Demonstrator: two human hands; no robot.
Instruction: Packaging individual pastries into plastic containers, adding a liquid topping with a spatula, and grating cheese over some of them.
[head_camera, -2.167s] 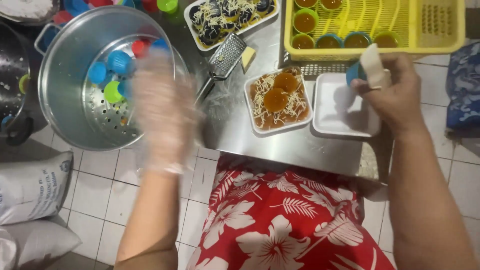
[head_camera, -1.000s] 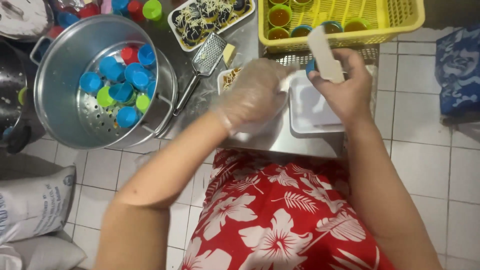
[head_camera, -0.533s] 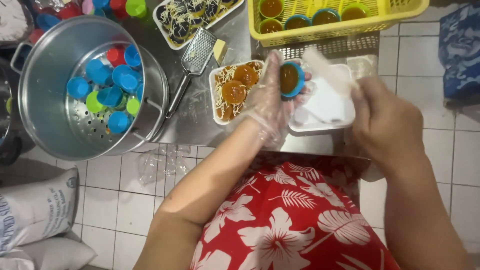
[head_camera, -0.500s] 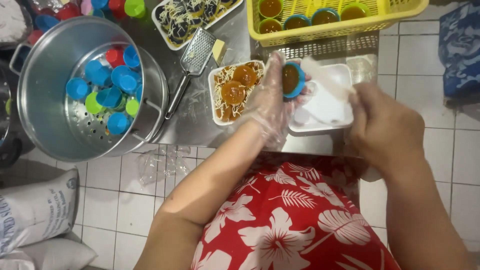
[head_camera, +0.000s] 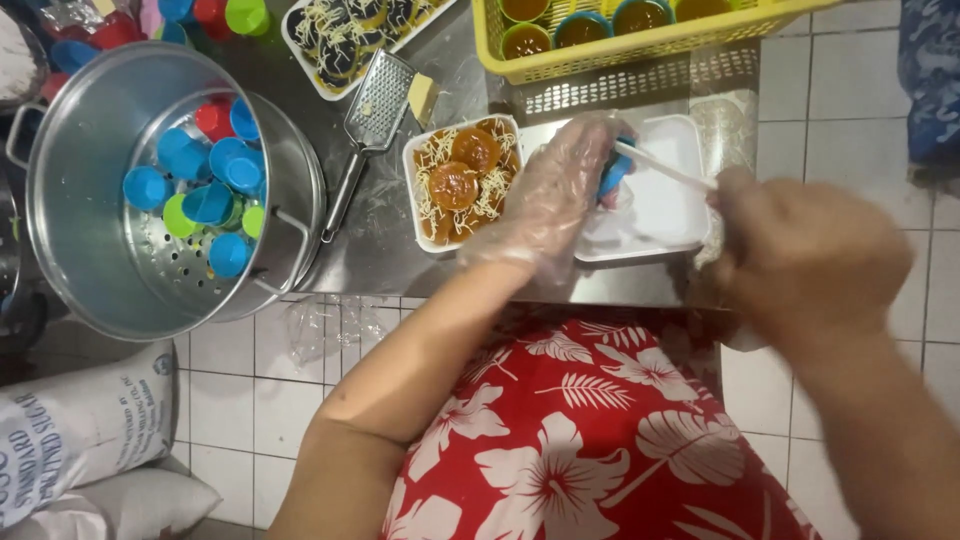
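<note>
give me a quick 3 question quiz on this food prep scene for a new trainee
1. Multiple choice: what does the gloved left hand hold?
A. a metal grater
B. a blue cup mould
C. a yellow basket

2. True or false: the white tray under the hands is already filled with cakes.

3. Short answer: where do the empty blue, green and red moulds lie?

Key
1. B. The right hand holds a thin white stick pointed at the mould.
2. False. It looks empty; the tray beside it holds orange-brown cakes with grated cheese.
3. In the big metal steamer pot on the left.
</note>
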